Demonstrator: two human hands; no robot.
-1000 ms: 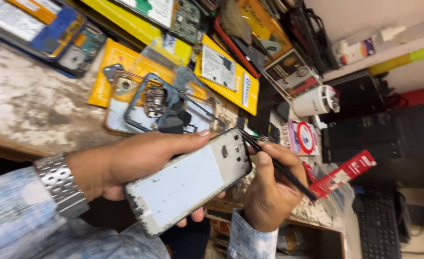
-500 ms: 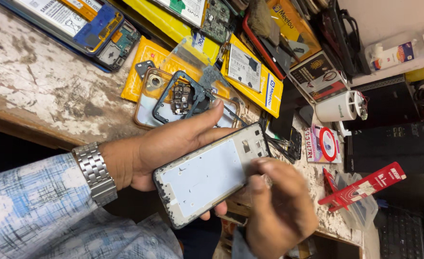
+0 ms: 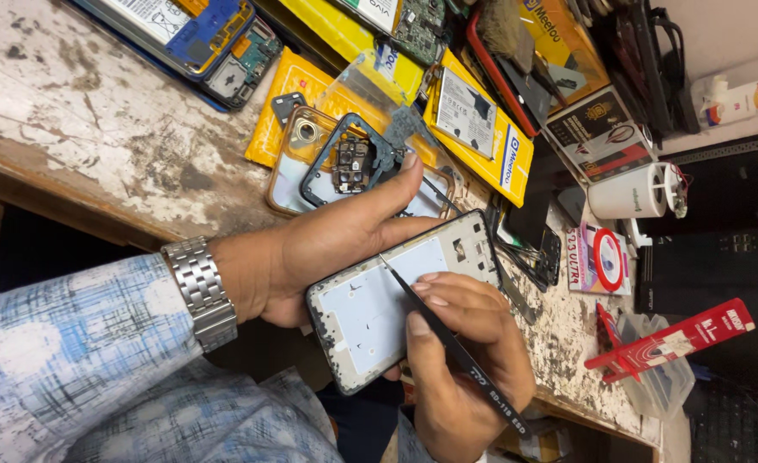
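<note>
My left hand (image 3: 327,244) grips an opened phone frame (image 3: 370,309) by its long edge, bare white inner plate facing up, in front of the bench edge. My right hand (image 3: 460,360) holds black tweezers (image 3: 447,339) like a pen. Their tips rest on the plate near its upper middle. A steel watch sits on my left wrist (image 3: 197,291), above a blue checked sleeve.
The worn workbench (image 3: 96,129) carries a clear phone case with a dark frame inside (image 3: 344,167), yellow packets (image 3: 482,129), an opened blue phone (image 3: 199,34), a white cup-shaped device (image 3: 636,190), a red tape roll (image 3: 606,257) and a red packet (image 3: 679,339).
My right hand has turned over the phone frame and brought the tweezers' tips from its top edge down onto the white plate. The view has shifted, so the hands sit lower in it.
</note>
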